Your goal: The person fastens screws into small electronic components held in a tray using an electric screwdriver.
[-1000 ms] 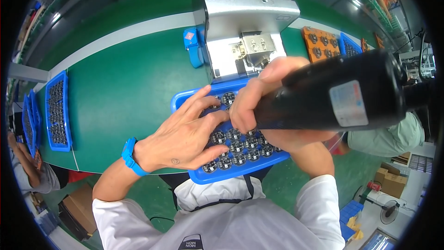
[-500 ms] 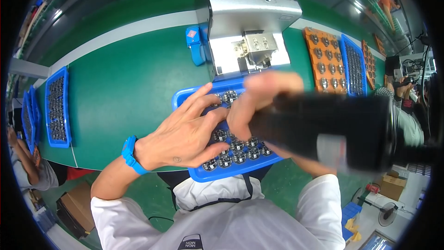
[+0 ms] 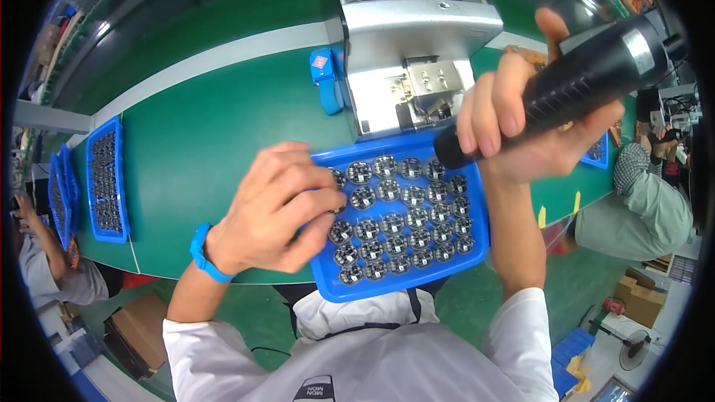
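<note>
Blue tray sits mid-frame. Left hand curls at its left edge, pinch unclear; right hand clasps a black tool near its upper-right corner.

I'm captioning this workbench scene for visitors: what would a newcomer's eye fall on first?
Probably the thick black handheld tool, gripped in the right hand at centre right. Next comes the blue tray in front of the person, filled with rows of small round parts, the left hand at its left side. Beyond it stands a silver machine.
</note>
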Action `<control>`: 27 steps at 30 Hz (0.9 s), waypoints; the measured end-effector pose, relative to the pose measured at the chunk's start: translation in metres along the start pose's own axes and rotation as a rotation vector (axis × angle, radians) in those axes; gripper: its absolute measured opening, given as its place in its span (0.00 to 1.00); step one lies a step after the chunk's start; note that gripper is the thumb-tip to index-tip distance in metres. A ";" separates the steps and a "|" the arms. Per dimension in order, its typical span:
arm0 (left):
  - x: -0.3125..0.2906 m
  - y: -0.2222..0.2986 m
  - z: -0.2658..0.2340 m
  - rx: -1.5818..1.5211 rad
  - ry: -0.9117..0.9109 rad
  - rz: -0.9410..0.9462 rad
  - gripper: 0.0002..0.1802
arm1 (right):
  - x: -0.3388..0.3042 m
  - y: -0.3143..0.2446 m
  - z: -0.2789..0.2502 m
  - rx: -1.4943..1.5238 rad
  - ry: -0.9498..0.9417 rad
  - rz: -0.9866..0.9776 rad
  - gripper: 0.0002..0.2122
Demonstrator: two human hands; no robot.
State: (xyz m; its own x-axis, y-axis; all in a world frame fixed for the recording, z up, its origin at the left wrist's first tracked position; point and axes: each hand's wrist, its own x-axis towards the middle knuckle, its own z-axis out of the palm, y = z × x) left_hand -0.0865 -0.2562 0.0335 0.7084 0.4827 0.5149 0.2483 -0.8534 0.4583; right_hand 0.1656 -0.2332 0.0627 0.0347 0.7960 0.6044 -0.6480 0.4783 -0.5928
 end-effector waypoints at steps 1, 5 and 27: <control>0.001 0.000 -0.007 0.025 -0.008 -0.025 0.10 | -0.002 0.001 -0.003 0.009 0.002 0.017 0.41; 0.000 -0.009 -0.020 0.027 -0.105 -0.049 0.09 | -0.002 -0.005 0.000 -0.024 0.012 0.068 0.40; 0.003 -0.006 -0.010 0.105 -0.285 0.030 0.18 | -0.007 0.002 0.002 -0.081 -0.036 0.082 0.43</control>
State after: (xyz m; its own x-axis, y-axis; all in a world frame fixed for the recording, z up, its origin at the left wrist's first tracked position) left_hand -0.0931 -0.2473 0.0396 0.8698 0.3948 0.2960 0.2808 -0.8893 0.3609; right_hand 0.1625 -0.2382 0.0581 -0.0445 0.8204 0.5700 -0.5837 0.4417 -0.6813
